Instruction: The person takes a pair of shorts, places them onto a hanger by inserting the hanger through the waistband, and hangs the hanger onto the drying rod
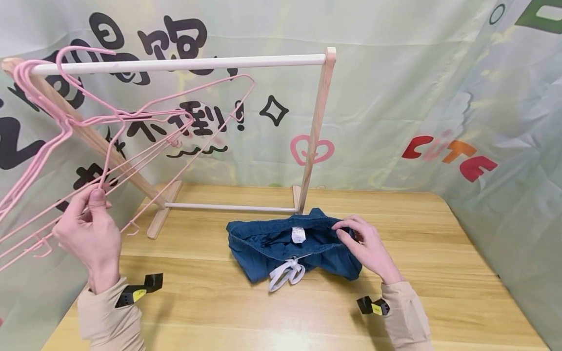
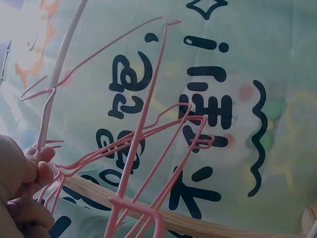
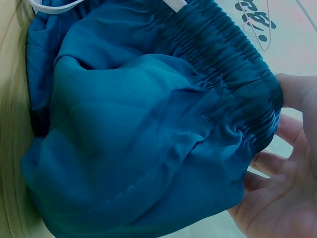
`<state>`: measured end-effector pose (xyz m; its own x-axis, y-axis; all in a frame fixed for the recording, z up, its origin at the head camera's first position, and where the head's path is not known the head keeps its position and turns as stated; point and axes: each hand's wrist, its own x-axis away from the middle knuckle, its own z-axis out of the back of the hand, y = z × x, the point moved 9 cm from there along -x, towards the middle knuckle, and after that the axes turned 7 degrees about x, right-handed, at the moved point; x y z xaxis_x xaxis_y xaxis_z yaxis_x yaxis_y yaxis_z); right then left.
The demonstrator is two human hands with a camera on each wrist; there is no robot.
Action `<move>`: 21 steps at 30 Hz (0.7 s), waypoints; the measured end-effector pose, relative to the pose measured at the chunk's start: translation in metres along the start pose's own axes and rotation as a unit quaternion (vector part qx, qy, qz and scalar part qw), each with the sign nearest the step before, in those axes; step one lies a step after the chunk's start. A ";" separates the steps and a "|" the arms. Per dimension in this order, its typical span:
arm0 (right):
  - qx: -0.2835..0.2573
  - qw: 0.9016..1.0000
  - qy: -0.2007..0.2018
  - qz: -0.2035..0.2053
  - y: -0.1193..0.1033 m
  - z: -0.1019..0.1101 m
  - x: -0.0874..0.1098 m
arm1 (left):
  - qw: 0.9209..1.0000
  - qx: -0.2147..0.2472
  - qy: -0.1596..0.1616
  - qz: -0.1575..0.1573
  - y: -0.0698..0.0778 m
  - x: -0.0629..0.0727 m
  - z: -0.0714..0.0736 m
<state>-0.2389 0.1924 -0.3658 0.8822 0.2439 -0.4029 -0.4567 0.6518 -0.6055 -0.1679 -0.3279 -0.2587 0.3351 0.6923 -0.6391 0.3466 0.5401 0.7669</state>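
My left hand (image 1: 90, 229) pinches a pink wire hanger (image 1: 107, 161) between thumb and fingers, low on one of its sloping arms. The hanger is tilted, and its hook lies over the rack's top bar in the head view. At the right, my right hand (image 1: 366, 246) grips the elastic waistband of dark blue shorts (image 1: 250, 263) at one end. The shorts lie bunched on the table with the waist opening up. A white drawstring bow (image 1: 287, 274) hangs at their front, and a white label (image 1: 298, 235) shows inside.
A wooden rack with a white top bar (image 1: 197, 63) stands at the table's back left. More pink hangers (image 1: 44, 100) hang together at its left end. The wooden table (image 1: 439, 273) reaches a printed cloth backdrop (image 1: 386, 97) behind and to the right.
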 end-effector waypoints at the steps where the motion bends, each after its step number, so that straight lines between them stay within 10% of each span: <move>1: 0.000 1.000 0.000 -0.001 0.000 0.000 0.000 | 1.000 0.008 0.002 0.004 0.000 0.000 0.000; 21: 0.005 1.000 0.000 -0.010 0.001 0.000 0.001 | 0.997 0.076 -0.010 -0.015 0.000 0.014 -0.006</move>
<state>-0.2385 0.1932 -0.3667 0.8907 0.2311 -0.3914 -0.4384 0.6640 -0.6057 -0.1682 -0.3149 -0.2673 0.3400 0.6659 -0.6640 0.4846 0.4811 0.7306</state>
